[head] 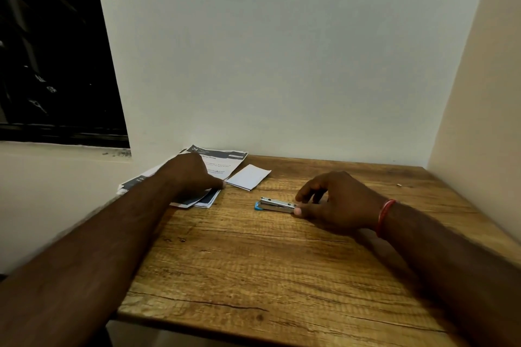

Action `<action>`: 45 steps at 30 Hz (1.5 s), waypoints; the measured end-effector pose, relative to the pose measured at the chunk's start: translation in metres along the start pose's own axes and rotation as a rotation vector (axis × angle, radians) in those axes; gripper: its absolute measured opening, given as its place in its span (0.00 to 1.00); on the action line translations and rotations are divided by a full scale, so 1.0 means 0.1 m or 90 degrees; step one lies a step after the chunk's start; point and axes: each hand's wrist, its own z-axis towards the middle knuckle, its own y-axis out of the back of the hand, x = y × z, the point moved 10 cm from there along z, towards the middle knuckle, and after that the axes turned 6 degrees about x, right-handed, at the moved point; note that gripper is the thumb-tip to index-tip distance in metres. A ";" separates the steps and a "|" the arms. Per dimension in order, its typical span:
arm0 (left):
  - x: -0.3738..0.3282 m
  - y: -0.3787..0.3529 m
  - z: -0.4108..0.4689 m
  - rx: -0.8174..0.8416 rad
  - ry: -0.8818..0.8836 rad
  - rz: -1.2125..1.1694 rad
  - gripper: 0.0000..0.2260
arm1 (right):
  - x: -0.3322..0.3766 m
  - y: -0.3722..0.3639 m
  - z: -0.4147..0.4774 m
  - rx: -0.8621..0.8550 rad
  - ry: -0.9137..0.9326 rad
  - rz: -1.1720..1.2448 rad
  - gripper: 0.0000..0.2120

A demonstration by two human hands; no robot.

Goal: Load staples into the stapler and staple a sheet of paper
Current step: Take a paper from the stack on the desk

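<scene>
Your right hand pinches the stapler; your left presses the papers.

The stapler lies flat mid-table, your right hand at its 3 o'clock end, thumb and fingers clamped on it. Your left hand, fingers curled together, rests on the papers at 10 o'clock from the stapler; a small white slip lies just beside them.

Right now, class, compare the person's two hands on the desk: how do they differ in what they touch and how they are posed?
The left hand rests knuckles-up on the papers at the desk's far left; the right hand pinches one end of the stapler near the middle. The right wrist wears a red band; the left wrist is bare. Both reach forward, low over the wooden desk.
</scene>
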 end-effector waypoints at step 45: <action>-1.79 0.36 -1.64 -0.272 -0.720 -0.269 0.12 | 0.69 0.50 -0.32 -0.258 0.246 0.460 0.14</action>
